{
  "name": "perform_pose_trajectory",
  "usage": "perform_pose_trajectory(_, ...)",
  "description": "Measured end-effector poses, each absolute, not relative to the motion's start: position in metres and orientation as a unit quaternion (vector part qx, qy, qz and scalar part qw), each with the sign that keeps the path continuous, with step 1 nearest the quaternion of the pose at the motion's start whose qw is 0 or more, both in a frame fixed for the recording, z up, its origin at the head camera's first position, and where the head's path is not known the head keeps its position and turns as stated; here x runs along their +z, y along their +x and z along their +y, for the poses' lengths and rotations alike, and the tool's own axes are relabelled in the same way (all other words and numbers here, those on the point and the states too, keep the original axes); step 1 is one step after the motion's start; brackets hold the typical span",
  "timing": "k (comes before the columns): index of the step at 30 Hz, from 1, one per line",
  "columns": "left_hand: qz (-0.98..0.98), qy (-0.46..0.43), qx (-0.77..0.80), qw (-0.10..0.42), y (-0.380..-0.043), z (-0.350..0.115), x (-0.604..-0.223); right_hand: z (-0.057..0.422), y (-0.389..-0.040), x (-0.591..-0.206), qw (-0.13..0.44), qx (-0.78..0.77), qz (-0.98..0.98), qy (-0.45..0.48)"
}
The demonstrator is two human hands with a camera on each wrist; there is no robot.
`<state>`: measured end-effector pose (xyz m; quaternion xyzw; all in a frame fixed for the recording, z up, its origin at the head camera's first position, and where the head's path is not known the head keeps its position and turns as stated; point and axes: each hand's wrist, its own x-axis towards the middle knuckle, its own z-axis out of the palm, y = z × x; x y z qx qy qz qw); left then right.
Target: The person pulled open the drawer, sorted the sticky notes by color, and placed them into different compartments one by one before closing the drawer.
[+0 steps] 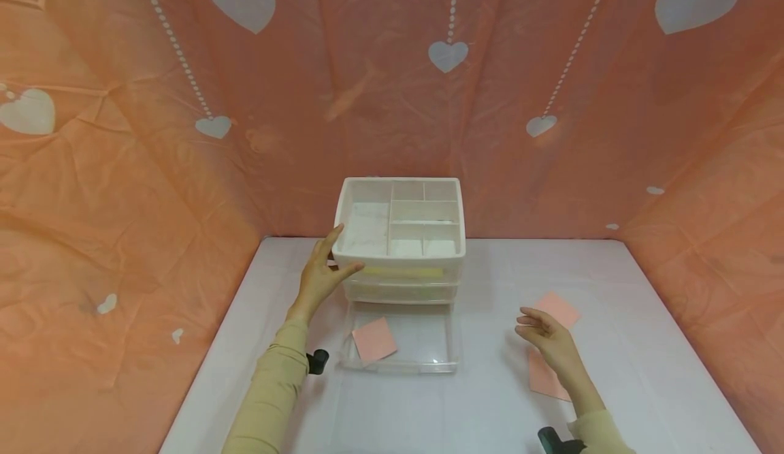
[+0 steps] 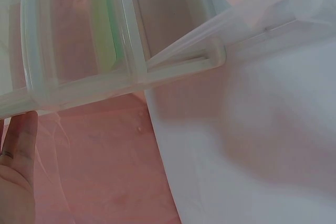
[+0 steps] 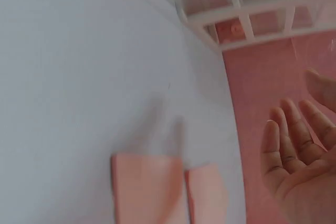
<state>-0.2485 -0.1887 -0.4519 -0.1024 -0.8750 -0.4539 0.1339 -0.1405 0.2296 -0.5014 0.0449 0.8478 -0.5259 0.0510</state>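
Observation:
A white plastic drawer organizer (image 1: pixel 401 258) with a divided top stands at the far middle of the table. Its lowest clear drawer (image 1: pixel 422 338) is pulled out toward me and holds a pink sticky note pad (image 1: pixel 375 339). My left hand (image 1: pixel 318 277) holds the organizer's left front corner, thumb on the front, fingers along the side; in the left wrist view only part of the hand (image 2: pixel 18 171) shows. My right hand (image 1: pixel 551 342) hovers with relaxed fingers over two pink note pads (image 1: pixel 557 309) on the table. In the right wrist view the palm (image 3: pixel 304 177) holds nothing.
Something yellow (image 1: pixel 404 272) shows through the upper drawer front. The white table (image 1: pixel 392 413) meets an orange cloth backdrop (image 1: pixel 392 134) with hearts at the back and sides. Dark wrist camera mounts (image 1: pixel 317 361) sit on both forearms.

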Motion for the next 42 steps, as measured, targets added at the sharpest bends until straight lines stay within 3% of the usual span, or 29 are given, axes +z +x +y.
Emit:
perform_pose_trajectory(13,-0.875,-0.094,-0.459,0.127,-0.248,-0.191,-0.452,0.271,-0.111,-0.536,0.084,-0.471,0.868,0.132)
perform_pose_trajectory(21,-0.874,-0.096,-0.458,0.129,-0.25,-0.191,-0.454,0.283,-0.11,-0.552,0.108,-0.425,0.885,0.157)
perform_pose_trajectory(30,-0.872,-0.099,-0.463,0.126,-0.249,-0.191,-0.455,0.284,-0.106,-0.559,0.079,-0.339,0.932,0.104)
perform_pose_trajectory(42,-0.873,-0.103,-0.46,0.129,-0.249,-0.19,-0.455,0.283,-0.104,-0.557,0.068,-0.369,0.917,0.134)
